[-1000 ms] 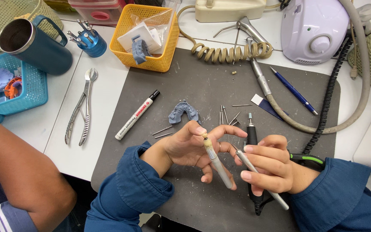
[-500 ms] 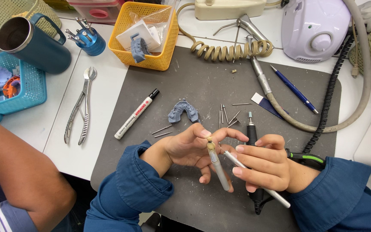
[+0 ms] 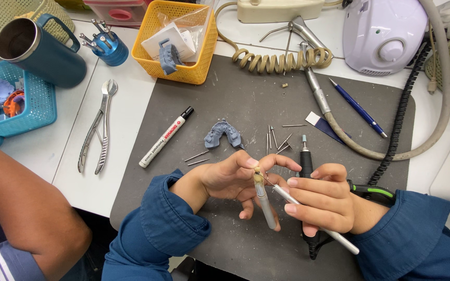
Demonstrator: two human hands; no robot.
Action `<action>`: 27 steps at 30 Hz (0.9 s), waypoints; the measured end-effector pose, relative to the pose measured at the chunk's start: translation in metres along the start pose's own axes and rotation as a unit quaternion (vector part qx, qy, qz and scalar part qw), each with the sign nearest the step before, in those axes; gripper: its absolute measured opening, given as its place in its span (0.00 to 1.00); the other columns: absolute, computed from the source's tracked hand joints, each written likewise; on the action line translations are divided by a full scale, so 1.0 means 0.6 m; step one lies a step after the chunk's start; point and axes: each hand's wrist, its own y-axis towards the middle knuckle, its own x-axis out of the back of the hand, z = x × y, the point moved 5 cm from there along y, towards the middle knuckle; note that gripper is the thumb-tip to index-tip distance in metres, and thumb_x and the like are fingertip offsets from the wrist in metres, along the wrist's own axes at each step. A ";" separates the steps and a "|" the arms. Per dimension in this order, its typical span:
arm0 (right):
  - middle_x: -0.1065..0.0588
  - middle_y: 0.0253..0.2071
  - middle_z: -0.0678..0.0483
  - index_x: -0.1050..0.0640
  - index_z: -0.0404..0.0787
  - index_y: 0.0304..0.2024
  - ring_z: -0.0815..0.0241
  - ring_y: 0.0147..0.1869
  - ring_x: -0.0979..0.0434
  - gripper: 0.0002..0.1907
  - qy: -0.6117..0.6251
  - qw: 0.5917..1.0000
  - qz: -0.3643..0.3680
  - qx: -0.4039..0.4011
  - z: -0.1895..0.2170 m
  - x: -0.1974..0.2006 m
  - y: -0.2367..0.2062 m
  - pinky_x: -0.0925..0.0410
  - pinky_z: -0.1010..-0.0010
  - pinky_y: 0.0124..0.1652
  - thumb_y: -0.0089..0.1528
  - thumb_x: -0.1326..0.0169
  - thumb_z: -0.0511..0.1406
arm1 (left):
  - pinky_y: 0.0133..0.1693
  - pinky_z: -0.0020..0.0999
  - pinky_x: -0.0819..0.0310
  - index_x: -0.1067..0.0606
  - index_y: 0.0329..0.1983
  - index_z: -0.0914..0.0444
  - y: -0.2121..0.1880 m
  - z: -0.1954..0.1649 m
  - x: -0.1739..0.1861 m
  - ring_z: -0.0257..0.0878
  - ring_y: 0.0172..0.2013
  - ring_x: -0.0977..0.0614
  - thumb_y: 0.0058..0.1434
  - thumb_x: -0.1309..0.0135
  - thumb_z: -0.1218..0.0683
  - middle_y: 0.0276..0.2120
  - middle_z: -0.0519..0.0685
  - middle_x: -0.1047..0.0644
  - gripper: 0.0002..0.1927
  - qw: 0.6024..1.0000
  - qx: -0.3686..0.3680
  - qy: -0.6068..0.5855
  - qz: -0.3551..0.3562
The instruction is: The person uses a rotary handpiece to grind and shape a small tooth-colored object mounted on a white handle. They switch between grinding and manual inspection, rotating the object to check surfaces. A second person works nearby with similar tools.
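My left hand [image 3: 230, 179] pinches a slim grey pencil-like holder [image 3: 264, 200] with a small cream tooth-shaped piece at its top. My right hand [image 3: 321, 203] grips a thin white-handled instrument [image 3: 334, 239] whose fine tip touches that piece. Both hands hover over a dark grey work mat [image 3: 235, 109]. A blue-grey dental cast [image 3: 224, 134] lies on the mat just beyond my left fingers. A black handpiece [image 3: 307, 161] lies partly under my right hand.
Several metal pins [image 3: 279, 140] lie near the cast, with a white marker [image 3: 165, 137], steel forceps [image 3: 97, 127], a blue pen [image 3: 358, 107], a yellow basket [image 3: 178, 41], a teal mug [image 3: 40, 49] and a white motor unit [image 3: 384, 34]. Another person's arm [image 3: 24, 218] rests at lower left.
Both hands drew slightly closer together and the grey holder tipped more upright; the white instrument's tip now meets the cream piece. The rest is unchanged.
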 end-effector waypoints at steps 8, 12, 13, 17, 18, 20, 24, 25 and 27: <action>0.17 0.41 0.53 0.24 0.44 0.46 0.58 0.52 0.19 0.22 0.014 0.999 -0.037 -0.009 0.002 -0.001 0.003 0.36 0.66 0.48 0.75 0.62 0.51 | 0.24 0.31 0.24 0.55 0.80 0.61 0.001 0.001 0.000 0.64 0.48 0.19 0.62 0.60 0.32 0.59 0.69 0.31 0.49 1.000 -0.006 0.005 0.000; 0.17 0.42 0.52 0.24 0.44 0.47 0.58 0.51 0.19 0.22 0.006 1.000 -0.008 0.013 0.005 0.000 0.006 0.36 0.66 0.49 0.76 0.62 0.51 | 0.24 0.31 0.24 0.55 0.80 0.61 0.001 0.001 0.001 0.64 0.48 0.18 0.61 0.60 0.31 0.58 0.68 0.31 0.50 1.000 -0.009 -0.002 0.003; 0.17 0.42 0.52 0.24 0.44 0.47 0.58 0.51 0.19 0.22 0.006 1.000 -0.005 0.016 0.006 0.001 0.006 0.36 0.66 0.49 0.76 0.62 0.51 | 0.24 0.31 0.23 0.55 0.80 0.61 0.001 0.001 0.001 0.64 0.48 0.18 0.61 0.60 0.31 0.58 0.67 0.31 0.50 1.000 -0.009 -0.004 0.003; 0.17 0.41 0.53 0.23 0.44 0.46 0.59 0.51 0.18 0.22 -0.002 1.000 0.002 0.017 0.008 -0.001 0.007 0.37 0.66 0.50 0.75 0.62 0.50 | 0.24 0.31 0.24 0.55 0.80 0.61 0.000 0.000 0.001 0.65 0.48 0.19 0.61 0.60 0.31 0.58 0.67 0.31 0.50 1.000 -0.010 -0.006 0.005; 0.17 0.41 0.53 0.23 0.44 0.46 0.59 0.51 0.18 0.22 -0.004 1.000 0.000 0.012 0.008 0.000 0.007 0.37 0.65 0.50 0.75 0.62 0.50 | 0.24 0.31 0.24 0.55 0.80 0.61 0.001 0.000 0.000 0.65 0.48 0.19 0.61 0.60 0.31 0.58 0.67 0.31 0.51 1.000 -0.011 -0.006 0.007; 0.18 0.41 0.53 0.23 0.44 0.46 0.58 0.51 0.19 0.22 -0.007 1.000 -0.004 0.003 0.005 0.002 0.006 0.37 0.65 0.50 0.75 0.61 0.50 | 0.24 0.31 0.24 0.55 0.80 0.61 -0.001 -0.001 -0.001 0.65 0.49 0.19 0.61 0.60 0.30 0.59 0.68 0.31 0.51 1.000 -0.010 0.002 0.010; 0.18 0.41 0.53 0.24 0.44 0.46 0.58 0.51 0.19 0.21 0.004 1.000 -0.011 0.010 0.004 0.002 0.002 0.36 0.66 0.49 0.75 0.61 0.50 | 0.24 0.31 0.25 0.56 0.80 0.60 -0.002 -0.002 -0.004 0.66 0.50 0.19 0.61 0.60 0.30 0.60 0.69 0.32 0.51 1.000 -0.002 0.005 0.011; 0.18 0.42 0.52 0.24 0.44 0.47 0.57 0.52 0.19 0.21 0.013 1.000 -0.011 0.008 0.004 0.002 0.000 0.36 0.66 0.49 0.75 0.60 0.50 | 0.24 0.31 0.25 0.56 0.80 0.60 -0.002 -0.003 -0.004 0.66 0.50 0.20 0.61 0.60 0.30 0.61 0.68 0.32 0.51 1.000 0.000 0.001 0.012; 0.18 0.44 0.51 0.26 0.44 0.49 0.57 0.54 0.20 0.18 0.031 0.999 -0.001 -0.018 0.002 0.003 -0.005 0.35 0.65 0.49 0.74 0.58 0.49 | 0.23 0.30 0.25 0.57 0.80 0.60 -0.003 -0.003 -0.003 0.67 0.49 0.20 0.61 0.60 0.30 0.62 0.66 0.32 0.51 1.000 0.005 -0.006 0.014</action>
